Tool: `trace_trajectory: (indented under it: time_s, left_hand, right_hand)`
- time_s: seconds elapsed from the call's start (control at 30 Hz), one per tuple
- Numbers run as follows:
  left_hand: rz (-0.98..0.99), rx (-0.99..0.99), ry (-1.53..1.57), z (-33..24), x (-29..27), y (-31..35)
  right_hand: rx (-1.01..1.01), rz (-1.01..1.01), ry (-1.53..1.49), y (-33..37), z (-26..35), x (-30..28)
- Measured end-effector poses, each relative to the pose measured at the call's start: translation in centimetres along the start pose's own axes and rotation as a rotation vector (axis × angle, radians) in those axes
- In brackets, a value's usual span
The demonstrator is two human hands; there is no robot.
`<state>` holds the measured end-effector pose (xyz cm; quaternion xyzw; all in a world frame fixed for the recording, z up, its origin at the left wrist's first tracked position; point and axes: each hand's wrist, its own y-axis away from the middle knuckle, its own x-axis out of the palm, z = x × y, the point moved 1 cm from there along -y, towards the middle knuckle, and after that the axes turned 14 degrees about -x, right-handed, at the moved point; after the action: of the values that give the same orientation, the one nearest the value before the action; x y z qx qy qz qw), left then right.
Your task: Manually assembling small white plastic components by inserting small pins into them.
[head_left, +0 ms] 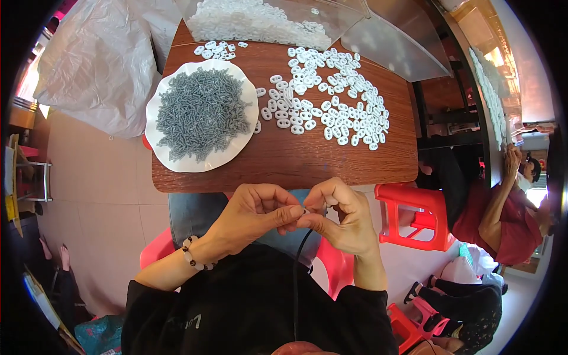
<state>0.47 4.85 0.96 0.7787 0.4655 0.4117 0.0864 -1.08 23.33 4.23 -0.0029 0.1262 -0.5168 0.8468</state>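
Observation:
My left hand (251,216), with a beaded bracelet (190,254) on its wrist, meets my right hand (343,219) just off the near edge of the table. Thumbs and forefingers of both are pinched together, tip to tip. Something tiny is between them, mostly hidden by the fingertips, and I cannot make out its kind. Beyond my left hand, a white scalloped plate (155,127) holds a heap of small grey plastic pins (204,112). Right of the plate, many small white oval plastic pieces with two holes (349,118) lie scattered on the brown table (284,168).
A clear bin (260,23) of more white pieces stands at the table's far side. A large white plastic bag (97,71) is at the left. Red stools (414,216) stand at the right, where other people sit. A thin black cord (296,278) hangs below my hands.

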Motion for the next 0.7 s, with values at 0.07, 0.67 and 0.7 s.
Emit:
trace_trajectory:
  time_s: [0.07,0.67,0.7]
  left_hand:
    - [-0.008,-0.002,0.029,0.4,-0.3,-0.2]
    - [-0.929,0.72,-0.925,-5.2,-3.1,1.6]
    - [-1.058,0.828,-1.198,-6.5,-4.6,1.7]
  right_hand:
    - [0.012,-0.014,-0.005,-0.1,-0.3,0.3]
    - [0.054,-0.24,-0.052,-0.2,-2.3,0.9]
    - [0.051,-0.241,-0.055,-0.2,-2.4,0.8]
